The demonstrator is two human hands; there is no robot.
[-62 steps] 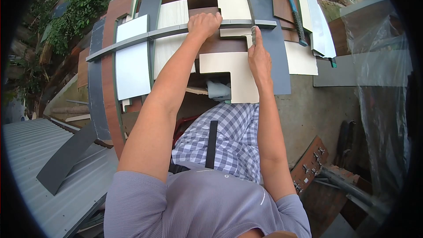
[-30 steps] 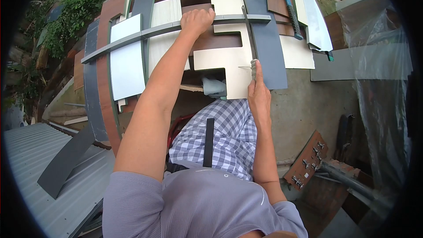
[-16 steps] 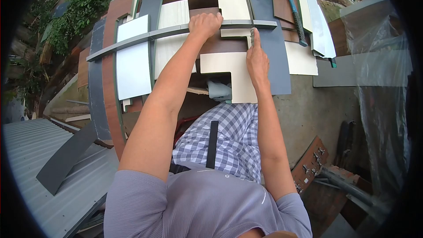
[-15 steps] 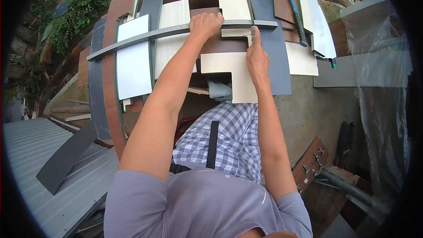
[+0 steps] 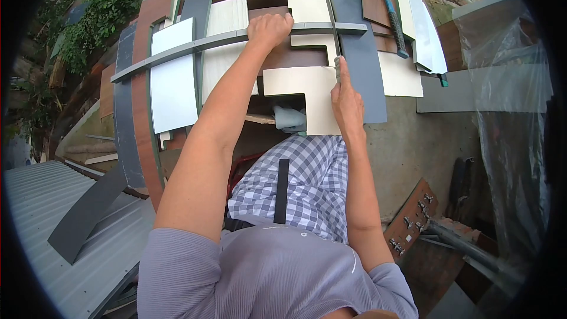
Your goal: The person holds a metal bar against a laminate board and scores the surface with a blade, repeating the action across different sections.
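The left hand [image 5: 269, 28], fist closed, pins the grey strip [image 5: 195, 44] across the upper centre. The right hand [image 5: 347, 101] grips a thin saw [image 5: 334, 29] on the cream panel [image 5: 304, 85]. A loosened hold likely lets the strip shift, skewing the cut.

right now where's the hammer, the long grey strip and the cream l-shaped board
hammer with the teal handle [image 5: 390, 16]: head view, on the middle of its handle.
long grey strip [image 5: 177, 48]: head view, on its bare stretch beside the left hand [image 5: 269, 27].
cream L-shaped board [image 5: 319, 100]: head view, on its flat face.
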